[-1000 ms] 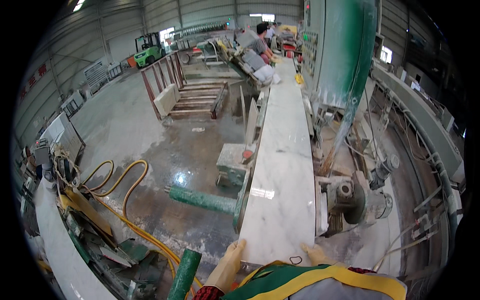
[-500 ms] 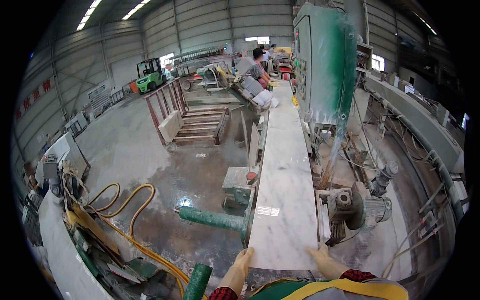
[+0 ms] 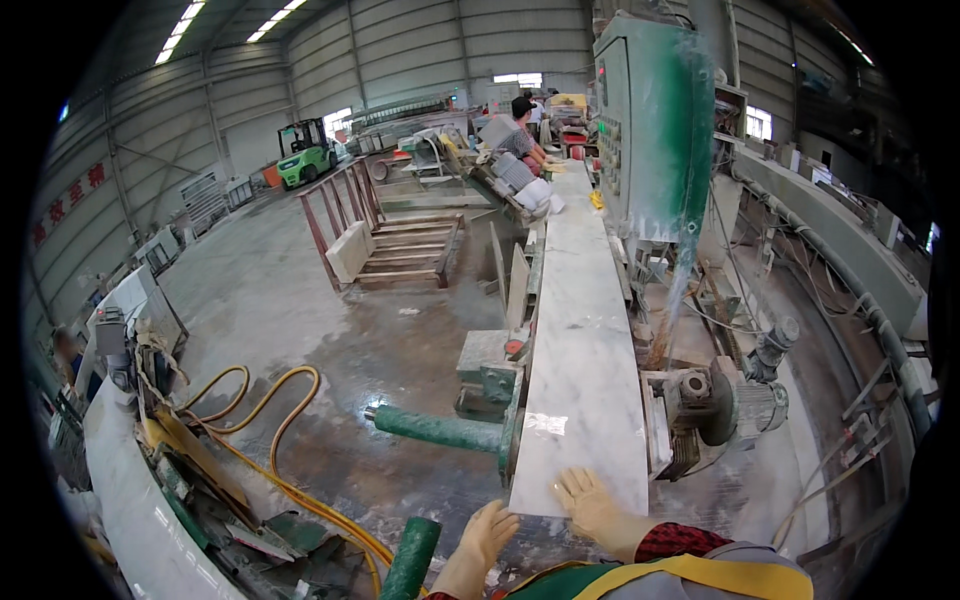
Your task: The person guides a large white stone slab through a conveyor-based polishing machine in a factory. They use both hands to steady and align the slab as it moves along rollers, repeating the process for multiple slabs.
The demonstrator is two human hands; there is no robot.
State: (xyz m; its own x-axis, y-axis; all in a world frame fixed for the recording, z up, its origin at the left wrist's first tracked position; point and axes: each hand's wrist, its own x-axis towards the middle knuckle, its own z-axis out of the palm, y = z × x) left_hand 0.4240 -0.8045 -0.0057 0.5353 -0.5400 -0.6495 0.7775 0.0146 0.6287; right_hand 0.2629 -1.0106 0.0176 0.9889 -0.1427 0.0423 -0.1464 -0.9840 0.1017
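At the near end of the machine bed, the right hand (image 3: 590, 500) lies spread flat on the long white marble slab (image 3: 585, 350) while the left hand (image 3: 487, 535) hovers open just off its corner, fingers risking a pinch beside the motor (image 3: 720, 410).

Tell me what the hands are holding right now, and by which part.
Both hands, left hand and right hand, rest on the near end of the long marble slab; neither visibly grips it.

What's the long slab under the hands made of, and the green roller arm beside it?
Long slab: likely marble or similar stone, polished; white with grey veining and a glare patch. Green roller arm: looks like painted metal, matte and dusty. Right hand rests on the slab's near end; left hand at its edge.
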